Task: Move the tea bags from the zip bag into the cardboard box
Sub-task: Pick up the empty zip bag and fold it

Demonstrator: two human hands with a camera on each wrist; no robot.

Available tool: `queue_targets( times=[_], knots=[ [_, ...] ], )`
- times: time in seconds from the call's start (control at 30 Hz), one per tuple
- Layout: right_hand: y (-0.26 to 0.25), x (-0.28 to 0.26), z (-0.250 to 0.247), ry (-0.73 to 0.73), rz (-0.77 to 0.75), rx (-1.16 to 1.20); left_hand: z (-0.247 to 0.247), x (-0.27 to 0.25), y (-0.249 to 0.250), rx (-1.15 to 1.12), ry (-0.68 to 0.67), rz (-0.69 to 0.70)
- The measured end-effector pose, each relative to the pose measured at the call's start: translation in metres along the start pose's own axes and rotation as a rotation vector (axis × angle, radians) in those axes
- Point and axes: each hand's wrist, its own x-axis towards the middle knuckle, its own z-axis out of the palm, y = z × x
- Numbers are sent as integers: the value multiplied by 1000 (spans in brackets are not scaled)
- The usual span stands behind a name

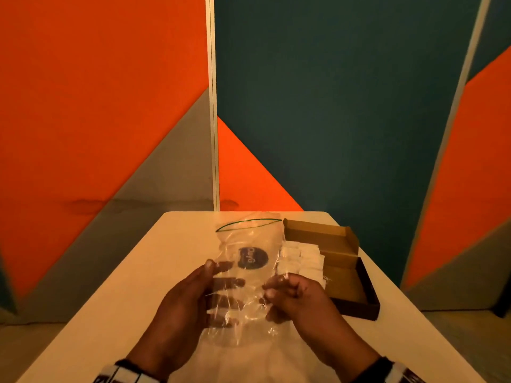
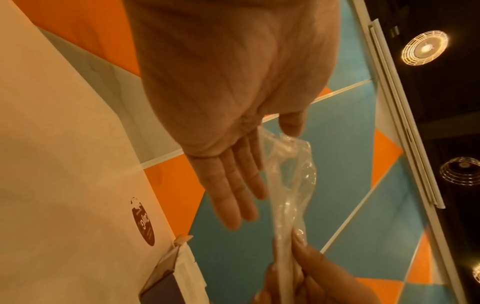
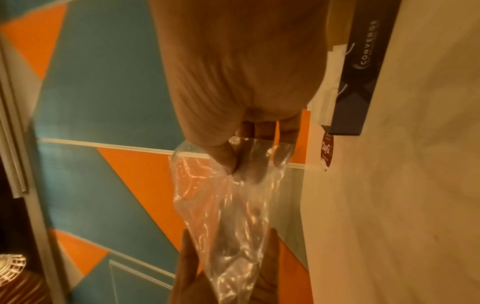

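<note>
1. While both hands work over the white table (image 1: 116, 286) in the head view, the clear zip bag (image 1: 249, 261) hangs between them with its green-lined mouth at the far end. The left hand (image 1: 182, 302) lies flat behind the plastic, fingers straight and spread, thumb at the bag's left edge. The right hand (image 1: 293, 294) pinches the bag's right edge with curled fingers. Just right of the bag sits the open cardboard box (image 1: 356, 288) on the table, white tea bags (image 1: 301, 258) piled in its left part.
2. Left wrist view: left hand (image 2: 228, 115) wide, fingers (image 2: 233, 191) straight, bag (image 2: 291, 181) crumpled beside them. Right hand (image 2: 306, 273) grips the plastic at the bottom. Box corner (image 2: 161, 281) low on the table.
3. Right wrist view: right hand (image 3: 239, 86) has fingertips (image 3: 228, 162) closed on the bag (image 3: 228, 205); left hand (image 3: 192, 273) sits behind it. Box side (image 3: 358, 78) reads CONVERGE, tea bags (image 3: 330, 78) beside it.
</note>
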Motion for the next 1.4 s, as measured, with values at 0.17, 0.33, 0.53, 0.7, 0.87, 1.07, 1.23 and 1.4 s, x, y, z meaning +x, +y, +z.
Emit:
queue_targets(
  times=[0.17,0.33,0.53,0.7,0.87,1.07,1.23,1.4],
  knots=[
    [2,-9,-4,-64,21,-104,4,18,10,23,73,44],
    [5,-13,-9,-74,66,-172,-1,35,19,168,192,153],
    [10,-13,-18,-30,53,-64,-8,29,27,374,55,241],
    [11,-11,-24,-30,67,-42,-20,27,30,525,-162,162],
    [7,-9,-40,-66,65,-134,-34,33,62,821,-169,201],
    [5,-1,-27,37,-22,-27,-16,41,56,251,10,190],
    [8,3,-16,137,-43,92,8,25,15,302,-86,7],
    [2,-3,-16,82,22,170,9,24,0,311,-35,72]
  ],
)
